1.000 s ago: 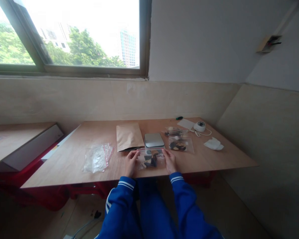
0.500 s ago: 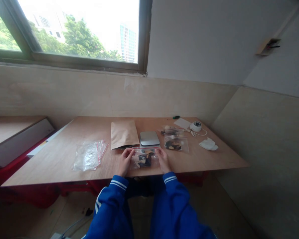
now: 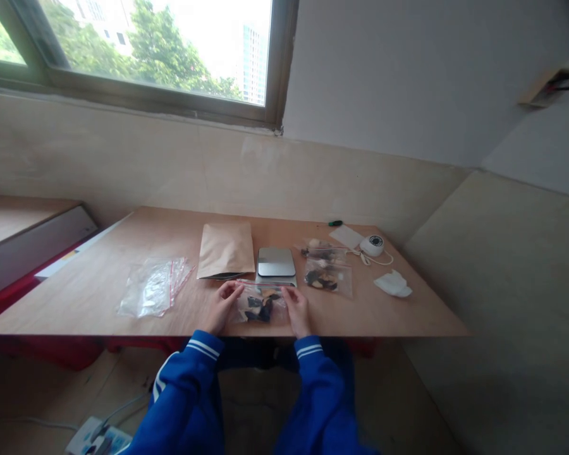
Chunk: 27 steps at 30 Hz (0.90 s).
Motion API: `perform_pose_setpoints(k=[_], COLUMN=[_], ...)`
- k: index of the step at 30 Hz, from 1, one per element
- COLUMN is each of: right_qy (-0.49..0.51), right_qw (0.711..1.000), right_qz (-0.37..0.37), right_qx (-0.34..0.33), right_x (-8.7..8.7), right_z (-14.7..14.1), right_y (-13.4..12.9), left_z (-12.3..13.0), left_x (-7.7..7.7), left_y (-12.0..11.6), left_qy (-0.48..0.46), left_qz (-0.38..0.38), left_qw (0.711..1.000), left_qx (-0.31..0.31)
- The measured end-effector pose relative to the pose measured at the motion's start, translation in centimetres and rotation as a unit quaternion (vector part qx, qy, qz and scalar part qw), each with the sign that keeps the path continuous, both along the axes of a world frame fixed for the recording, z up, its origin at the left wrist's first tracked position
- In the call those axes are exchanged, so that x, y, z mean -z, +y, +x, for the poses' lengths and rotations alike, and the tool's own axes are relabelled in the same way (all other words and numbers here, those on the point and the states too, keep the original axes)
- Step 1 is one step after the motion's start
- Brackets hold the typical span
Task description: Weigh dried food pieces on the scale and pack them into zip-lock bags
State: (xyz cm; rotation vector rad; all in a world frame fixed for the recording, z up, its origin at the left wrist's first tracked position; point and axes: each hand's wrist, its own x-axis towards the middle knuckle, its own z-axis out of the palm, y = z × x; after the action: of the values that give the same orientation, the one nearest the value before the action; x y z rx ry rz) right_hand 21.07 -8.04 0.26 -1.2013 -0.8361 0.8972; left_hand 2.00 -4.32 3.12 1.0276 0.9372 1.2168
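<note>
A clear zip bag (image 3: 260,308) with dark and tan pieces inside is held near the table's front edge. My left hand (image 3: 223,306) pinches its upper left corner, and my right hand (image 3: 297,308) pinches the upper right one. The red zip strip runs between my fingers; whether it is sealed I cannot tell. Just behind the bag lies a flat scale (image 3: 275,262) with a silver top. To its left is a brown paper pouch (image 3: 226,248), its mouth facing me. Two filled zip bags, the nearer one (image 3: 328,278) and the farther one (image 3: 320,248), overlap at the right.
Several flat clear bags (image 3: 154,287) lie at the left of the wooden table (image 3: 99,272). Toward the right are a white dome-shaped device (image 3: 372,244) with a cord, a crumpled tissue (image 3: 393,284), a white sheet (image 3: 346,236) and a green-handled tool (image 3: 335,223). A power strip (image 3: 97,437) rests on the floor.
The view has shifted, so the table things appear farther left and the power strip shows more. Both hands still pinch the bag's top corners, and its contents lie slightly differently.
</note>
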Motion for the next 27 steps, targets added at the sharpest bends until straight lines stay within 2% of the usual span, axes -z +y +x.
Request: perform_pose_setpoints(k=[6,16,22,27], right_qy=[-0.009,0.015,0.013,-0.012], right_qw=[1.000,0.999,0.999,0.997], right_qz=[-0.006,-0.025,-0.019,-0.042], right_qx=[0.006,0.020,-0.027,-0.059], right_x=[0.7,0.2,-0.3,-0.5], right_z=[0.2,0.1,0.0,0.1], right_y=[0.1,-0.1,-0.2,-0.2], left_z=[-0.1,-0.5,-0.4,-0.4], left_x=[0.0,0.4,0.2,0.1], left_y=[0.1,0.4,0.3,0.3], left_qy=[-0.004,0.002,-0.009,-0.006], left_qz=[-0.011,-0.020,-0.017,-0.027], left_qw=[1.000,0.999,1.000,1.000], left_qx=[-0.010,-0.039,-0.019,-0.002])
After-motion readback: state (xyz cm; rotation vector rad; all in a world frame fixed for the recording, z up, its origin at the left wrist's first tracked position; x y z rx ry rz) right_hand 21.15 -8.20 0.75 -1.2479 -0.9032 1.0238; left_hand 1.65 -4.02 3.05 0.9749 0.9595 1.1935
